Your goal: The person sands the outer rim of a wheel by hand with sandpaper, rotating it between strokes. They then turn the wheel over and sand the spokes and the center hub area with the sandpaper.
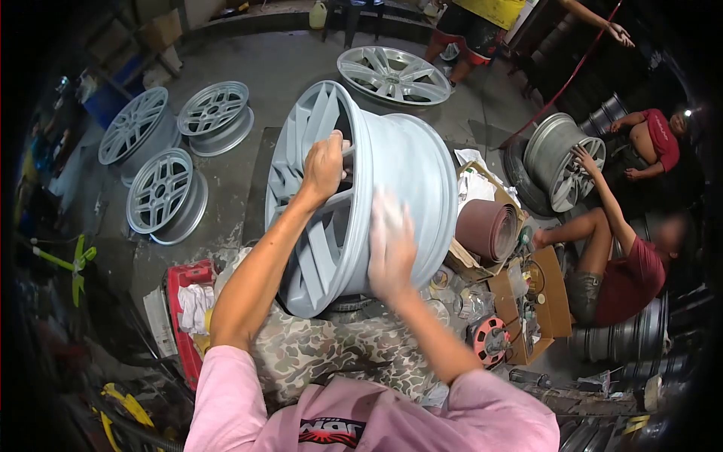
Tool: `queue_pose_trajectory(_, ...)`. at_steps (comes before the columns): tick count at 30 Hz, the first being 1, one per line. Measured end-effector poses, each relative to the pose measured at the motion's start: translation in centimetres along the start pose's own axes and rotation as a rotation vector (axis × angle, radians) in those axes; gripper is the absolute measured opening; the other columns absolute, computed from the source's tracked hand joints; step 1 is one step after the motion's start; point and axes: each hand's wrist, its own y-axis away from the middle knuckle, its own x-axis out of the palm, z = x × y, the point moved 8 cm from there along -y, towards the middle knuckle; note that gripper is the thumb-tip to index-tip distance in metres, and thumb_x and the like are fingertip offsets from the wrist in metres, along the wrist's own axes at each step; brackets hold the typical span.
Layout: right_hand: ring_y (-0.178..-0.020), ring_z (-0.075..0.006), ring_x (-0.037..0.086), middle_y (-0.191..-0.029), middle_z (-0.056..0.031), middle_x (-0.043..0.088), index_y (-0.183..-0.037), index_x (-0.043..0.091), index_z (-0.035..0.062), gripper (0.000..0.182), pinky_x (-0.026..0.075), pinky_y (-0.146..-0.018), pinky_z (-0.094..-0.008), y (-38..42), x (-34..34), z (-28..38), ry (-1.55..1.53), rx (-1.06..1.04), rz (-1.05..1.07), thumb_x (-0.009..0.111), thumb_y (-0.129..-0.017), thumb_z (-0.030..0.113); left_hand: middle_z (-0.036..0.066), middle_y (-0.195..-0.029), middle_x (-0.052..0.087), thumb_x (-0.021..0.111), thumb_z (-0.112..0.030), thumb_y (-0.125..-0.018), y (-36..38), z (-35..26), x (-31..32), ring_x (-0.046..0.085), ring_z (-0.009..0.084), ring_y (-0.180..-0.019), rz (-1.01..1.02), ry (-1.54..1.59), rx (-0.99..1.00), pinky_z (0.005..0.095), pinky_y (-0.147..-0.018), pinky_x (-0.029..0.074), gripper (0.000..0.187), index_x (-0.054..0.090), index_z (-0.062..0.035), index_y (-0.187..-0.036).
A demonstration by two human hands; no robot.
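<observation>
A large grey-primed wheel rim [410, 173] stands on edge in front of me, its spoked face turned to the left. My left hand [325, 164] is closed round a spoke of it, near the outer lip. Against the outside of the barrel lies my right hand [392, 248], smeared by motion and whitened by pale dust over the fingers. Whether anything is under its palm is hidden. Below the rim, camouflage-patterned cloth [331, 354] covers my lap.
Several grey wheel rims [158, 192] lie at left, and a silver rim [393, 75] lies ahead. A roll of brown abrasive sheet [486, 230] and a cardboard box [550, 290] sit at right. A seated co-worker [629, 279] touches another rim [557, 158]. A red case [188, 316] is lower left.
</observation>
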Motion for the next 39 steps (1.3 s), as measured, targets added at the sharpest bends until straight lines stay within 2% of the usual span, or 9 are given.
queue_pose_trajectory(5,-0.141,-0.0387,0.049,-0.136,-0.0223,0.060,-0.140,0.057,-0.0100,0.041,0.033,-0.119,-0.0523,5.8,-0.2,2.7,-0.382,0.136,-0.045,0.042,-0.109,0.013,0.013,-0.058,0.056,0.026,-0.040,-0.106,-0.1,0.4,0.0,0.054,0.0239,-0.050,-0.004,-0.032,0.018,0.0382,-0.058,0.045,0.066,0.057,0.0032,-0.066)
queue_pose_trajectory(7,-0.128,-0.0354,0.057,-0.127,-0.0214,0.062,-0.136,0.062,-0.0079,0.037,0.041,-0.112,-0.0462,0.8,-0.1,3.2,-0.144,-0.031,-0.090,0.044,-0.108,0.010,0.013,-0.058,0.056,0.026,-0.040,-0.106,0.0,-0.1,-0.1,0.053,0.0225,-0.050,-0.004,0.002,0.010,0.0373,-0.056,0.044,0.066,0.057,0.0031,-0.067)
queue_pose_trajectory(12,-0.111,-0.0267,0.063,-0.117,-0.0158,0.065,-0.129,0.066,-0.0050,0.034,0.046,-0.100,-0.0339,-13.1,2.8,-3.4,-0.422,0.074,-0.015,0.048,-0.109,0.016,0.010,-0.060,0.055,0.027,-0.040,-0.106,0.1,-0.8,-0.6,0.051,0.0180,-0.051,0.010,-0.031,0.065,0.0349,-0.053,0.043,0.064,0.057,0.0025,-0.070)
queue_pose_trajectory(14,-0.110,-0.0261,0.064,-0.118,-0.0146,0.066,-0.128,0.067,-0.0045,0.033,0.047,-0.099,-0.0344,-14.9,4.3,-5.7,-0.554,0.244,0.056,0.049,-0.109,0.016,0.009,-0.061,0.055,0.028,-0.040,-0.106,-0.3,0.0,-0.4,0.050,0.0171,-0.051,0.030,-0.007,0.019,0.0350,-0.053,0.043,0.063,0.057,0.0026,-0.070)
queue_pose_trajectory(21,-0.129,-0.0413,0.060,-0.133,-0.0232,0.065,-0.124,0.071,-0.0065,0.031,0.045,-0.113,-0.0504,3.2,-0.3,3.7,-0.238,-0.204,-0.081,0.060,-0.100,0.011,0.011,-0.061,0.056,0.028,-0.040,-0.106,0.1,-0.4,-0.6,0.052,0.0190,-0.053,0.002,0.027,-0.016,0.0352,-0.054,0.045,0.064,0.057,0.0044,-0.069)
queue_pose_trajectory(24,-0.126,-0.0395,0.062,-0.130,-0.0176,0.066,-0.119,0.074,-0.0008,0.029,0.048,-0.111,-0.0512,2.4,-1.4,4.2,-0.191,-0.292,-0.022,0.070,-0.091,0.007,0.011,-0.062,0.057,0.028,-0.041,-0.106,0.0,0.6,-0.1,0.053,0.0193,-0.054,0.007,-0.048,0.005,0.0352,-0.056,0.046,0.065,0.058,0.0040,-0.069)
queue_pose_trajectory(31,-0.116,-0.0364,0.065,-0.126,-0.0201,0.066,-0.124,0.070,-0.0043,0.028,0.051,-0.101,-0.0399,-10.7,-0.3,1.4,-0.355,-0.080,-0.020,0.058,-0.101,0.009,0.009,-0.062,0.056,0.027,-0.041,-0.108,0.2,-1.4,-1.0,0.054,0.0182,-0.052,-0.070,-0.025,0.163,0.0325,-0.052,0.046,0.066,0.059,0.0035,-0.072)
queue_pose_trajectory(34,-0.129,-0.0362,0.061,-0.134,-0.0176,0.066,-0.122,0.073,-0.0006,0.033,0.044,-0.115,-0.0498,-2.2,-0.6,3.7,-0.237,-0.249,-0.095,0.071,-0.089,0.005,0.009,-0.061,0.057,0.026,-0.041,-0.108,0.8,-2.0,-1.0,0.054,0.0182,-0.051,-0.083,-0.185,0.239,0.0325,-0.051,0.046,0.066,0.058,0.0031,-0.070)
queue_pose_trajectory(39,-0.131,-0.0341,0.060,-0.135,-0.0152,0.066,-0.125,0.073,0.0025,0.034,0.036,-0.120,-0.0533,4.7,-0.8,4.7,-0.147,-0.215,0.013,0.069,-0.092,0.009,0.010,-0.058,0.056,0.026,-0.040,-0.107,0.5,-1.0,-0.1,0.053,0.0198,-0.050,0.002,-0.064,0.073,0.0370,-0.054,0.046,0.065,0.058,0.0031,-0.069)
